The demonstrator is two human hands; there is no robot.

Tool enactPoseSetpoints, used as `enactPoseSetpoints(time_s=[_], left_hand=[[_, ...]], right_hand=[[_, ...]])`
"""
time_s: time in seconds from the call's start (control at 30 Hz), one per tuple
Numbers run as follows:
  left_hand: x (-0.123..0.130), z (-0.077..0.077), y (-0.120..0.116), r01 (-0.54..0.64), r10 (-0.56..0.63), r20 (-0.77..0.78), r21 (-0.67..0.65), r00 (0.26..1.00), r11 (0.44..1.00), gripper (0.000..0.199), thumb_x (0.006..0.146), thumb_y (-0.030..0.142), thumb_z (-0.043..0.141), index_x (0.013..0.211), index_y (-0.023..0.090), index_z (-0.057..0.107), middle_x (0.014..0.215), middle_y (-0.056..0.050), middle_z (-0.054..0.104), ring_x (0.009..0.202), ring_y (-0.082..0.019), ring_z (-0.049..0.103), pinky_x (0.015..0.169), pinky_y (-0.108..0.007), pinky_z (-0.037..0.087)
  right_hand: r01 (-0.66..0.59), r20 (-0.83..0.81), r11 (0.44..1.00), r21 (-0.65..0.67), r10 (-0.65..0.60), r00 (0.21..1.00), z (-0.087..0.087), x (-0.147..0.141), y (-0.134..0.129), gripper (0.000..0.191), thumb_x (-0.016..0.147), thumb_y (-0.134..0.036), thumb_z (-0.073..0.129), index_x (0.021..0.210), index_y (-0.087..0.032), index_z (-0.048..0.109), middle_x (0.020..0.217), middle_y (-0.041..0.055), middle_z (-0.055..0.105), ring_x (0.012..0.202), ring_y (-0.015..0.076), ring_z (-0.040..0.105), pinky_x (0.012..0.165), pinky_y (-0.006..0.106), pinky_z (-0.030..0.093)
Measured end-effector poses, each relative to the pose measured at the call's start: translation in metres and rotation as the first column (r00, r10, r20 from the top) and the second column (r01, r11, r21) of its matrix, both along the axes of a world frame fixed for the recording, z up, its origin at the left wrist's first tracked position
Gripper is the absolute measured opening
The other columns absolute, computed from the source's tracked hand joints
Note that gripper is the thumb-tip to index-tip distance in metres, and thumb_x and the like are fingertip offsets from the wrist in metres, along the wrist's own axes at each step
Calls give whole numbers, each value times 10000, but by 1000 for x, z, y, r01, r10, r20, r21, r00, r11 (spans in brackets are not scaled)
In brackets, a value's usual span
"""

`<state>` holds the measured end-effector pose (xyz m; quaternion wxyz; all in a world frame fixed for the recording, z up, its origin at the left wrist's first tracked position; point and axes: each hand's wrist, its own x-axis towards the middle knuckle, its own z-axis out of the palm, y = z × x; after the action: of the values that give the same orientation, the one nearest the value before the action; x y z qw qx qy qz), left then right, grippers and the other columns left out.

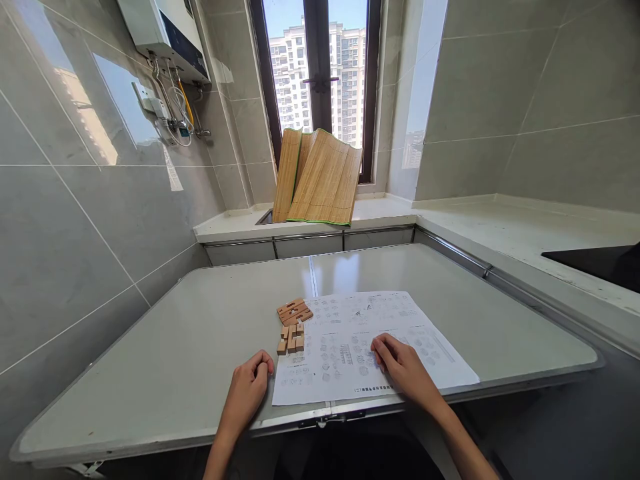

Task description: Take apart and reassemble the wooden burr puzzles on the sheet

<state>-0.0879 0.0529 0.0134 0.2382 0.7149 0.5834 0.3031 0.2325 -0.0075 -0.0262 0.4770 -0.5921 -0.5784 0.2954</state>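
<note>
A large white sheet (345, 380) with printed diagrams and text lies on the folding table, its heading upside down at the near edge. My right hand (399, 363) rests on it with the fingers curled in and nothing visible in them. Just left of the sheet, my left hand (250, 381) lies on the tabletop in a loose fist, apart from the wooden pieces. Several notched light wooden puzzle pieces (291, 339) sit together over the sheet's left edge. Behind them, flat reddish-brown wooden puzzle pieces (294, 311) with cut-outs are laid side by side.
The pale folding table (165, 360) has a seam down its middle and a latch at the front edge. Beyond it runs a white counter (385, 208) with a folded bamboo mat (325, 177) before the window. A water heater (165, 40) hangs at upper left.
</note>
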Motion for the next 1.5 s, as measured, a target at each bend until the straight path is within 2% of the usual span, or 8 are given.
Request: enactPoseSetpoints(time_s=[0.13,0.4,1.5], left_hand=[[2,3,-3,-3,3,13,8,1000,1000,205,818,263,376,654,227,494,545,57,392,525,-147,357,540,-245,259],[0,-1,0,6,-6,-17,8,1000,1000,222,831,268,357,664,233,499,543,65,374,526,-150,362,551,-242,261],[-2,-5,2,10,-11,-29,-28,1000,1000,215,843,260,352,687,225,495,567,53,386,560,-152,343,566,-256,257]], right_hand=[[9,5,1000,24,-9,1000,1,0,-1,442,1004,-555,393,753,-232,559,664,-6,579,579,165,480,575,282,404],[8,26,1000,10,-9,1000,-2,0,1,501,1009,-597,360,695,-236,509,634,-17,539,580,167,456,585,281,382],[17,19,1000,1,-17,1000,-4,0,1,488,1012,-565,389,680,-225,502,619,-19,511,593,164,445,581,277,360]])
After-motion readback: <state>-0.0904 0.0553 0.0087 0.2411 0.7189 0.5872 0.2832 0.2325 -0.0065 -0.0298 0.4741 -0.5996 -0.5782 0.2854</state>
